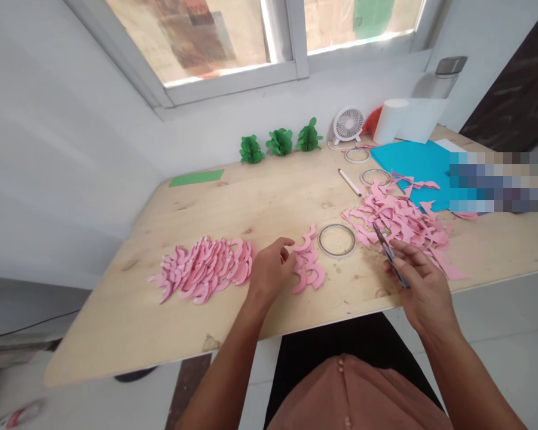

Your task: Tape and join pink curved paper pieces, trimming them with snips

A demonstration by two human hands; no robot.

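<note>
My left hand point(273, 272) is low over the table beside a small group of curved pink paper pieces point(311, 275). Its fingers are bent, with a gap between thumb and forefinger, and nothing shows in them. At the right, my right hand point(419, 278) grips a pair of scissors point(389, 255), the blades pointing away toward a heap of pink paper scraps point(399, 215). A larger row of overlapping pink paper crescents point(210, 269) lies left of my left hand. Between my hands a thin grey ring point(336, 255) rests flat.
Three green paper shapes point(280, 142) and a small white fan point(348, 125) stand along the wall. Blue sheets point(399, 156), a marker point(349, 183) and a white roll point(389, 122) are at the right. A green strip point(196, 178) lies back left.
</note>
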